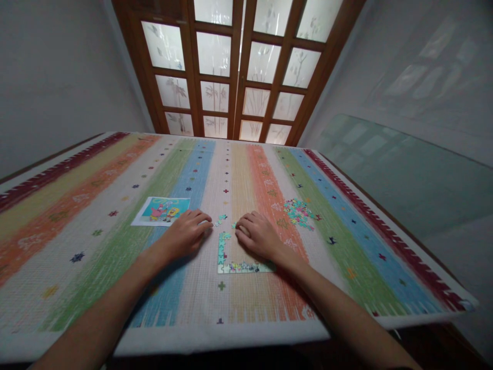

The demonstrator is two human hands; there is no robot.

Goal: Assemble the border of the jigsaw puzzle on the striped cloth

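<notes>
An L-shaped strip of joined puzzle pieces [231, 264] lies on the striped table cloth [115, 241] between my hands. My left hand [187, 234] rests palm down, its fingers curled with the tips beside a small loose piece [221, 220]. On the other side, my right hand [257, 235] lies over the strip's right part, fingers bent and together, fingertips near another small piece [233, 225]. Whether either hand pinches a piece is hidden.
A pile of loose puzzle pieces [298, 211] lies to the right of my right hand. A cartoon reference picture [162, 210] lies left of my left hand. A wooden glazed door [234, 67] stands behind the table. A glass sheet [416, 169] leans at the right wall.
</notes>
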